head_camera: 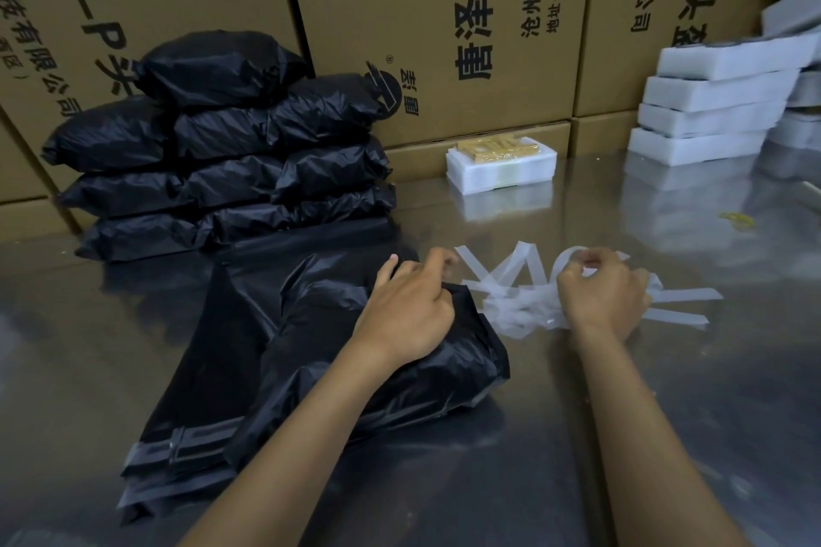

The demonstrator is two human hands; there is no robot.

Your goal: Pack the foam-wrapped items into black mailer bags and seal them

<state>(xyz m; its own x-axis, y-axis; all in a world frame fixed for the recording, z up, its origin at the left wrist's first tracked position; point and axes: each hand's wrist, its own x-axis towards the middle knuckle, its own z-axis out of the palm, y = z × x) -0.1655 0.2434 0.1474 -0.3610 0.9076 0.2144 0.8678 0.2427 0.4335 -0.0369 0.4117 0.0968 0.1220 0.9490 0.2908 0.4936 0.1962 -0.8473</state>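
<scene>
The filled bag (377,373) hides whatever is inside it; only crumpled black plastic shows, so the wrapped item cannot be seen. The left forearm covers part of the bag's top face. The flat bags (186,378) beneath it are partly covered, with grey seal strips showing at their near end. The foam stack (711,102) at the far right is cut off by the frame edge, and a smaller white pack (501,167) with something yellow on top is too blurred to read.

The left hand (406,309) rests on the filled bag's far end, fingers curled, pinching the open edge of the bag at its upper right corner; the fingertips are blurred. The right hand (602,291) hangs just over a heap of clear liner strips (511,306) on the table (666,413), fingers curled down and pinching a strip; which strip it has is hard to tell against the pile.

Sealed bags (222,155) are piled at the far left against cartons (444,13). The filled bag lies in the middle of the table, atop the flat bags, just left of the strips.
</scene>
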